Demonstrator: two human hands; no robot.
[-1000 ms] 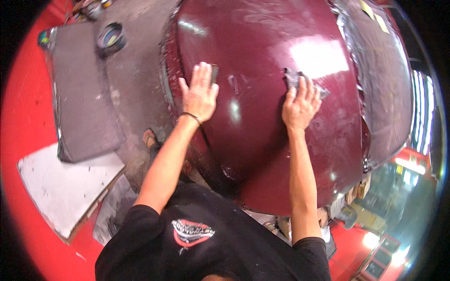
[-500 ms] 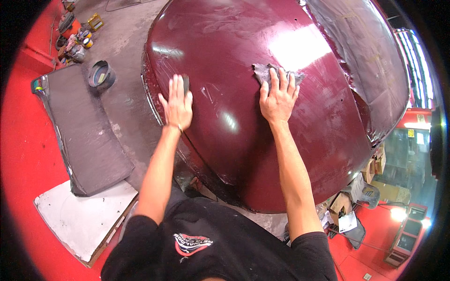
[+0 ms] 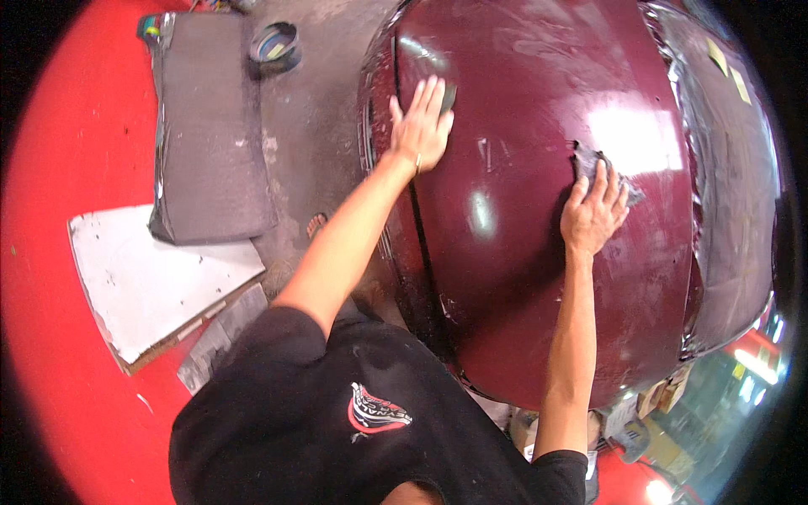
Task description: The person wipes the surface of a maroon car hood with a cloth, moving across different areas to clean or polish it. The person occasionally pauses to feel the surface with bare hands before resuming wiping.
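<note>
My left hand (image 3: 421,126) lies with its fingers stretched out over a small dark grey-green pad (image 3: 449,98), pressed to the maroon car hood (image 3: 522,252) near its left seam. Only the pad's right edge shows beside my fingers; its underside is hidden. Farther right, my right hand (image 3: 595,212) rests on a thin, crumpled grey cloth (image 3: 587,158), with fingers spread over it and the cloth's edges sticking out ahead and to the right. The hood looks dull and streaked in places, with bright light reflections and pale scuff marks between my hands.
Grey sheeting (image 3: 741,219) covers the car's glass on the right. Left, a dark padded panel (image 3: 210,126) lies partly over a white panel (image 3: 168,278) on the floor. A dark bucket (image 3: 276,52) stands nearby. Boxes (image 3: 669,391) sit beyond the hood's lower right.
My view has turned, so the hood and floor things appear shifted. My left hand has slid slightly forward along the hood with the pad; the cloth stays under my right hand, its edges folded differently.
</note>
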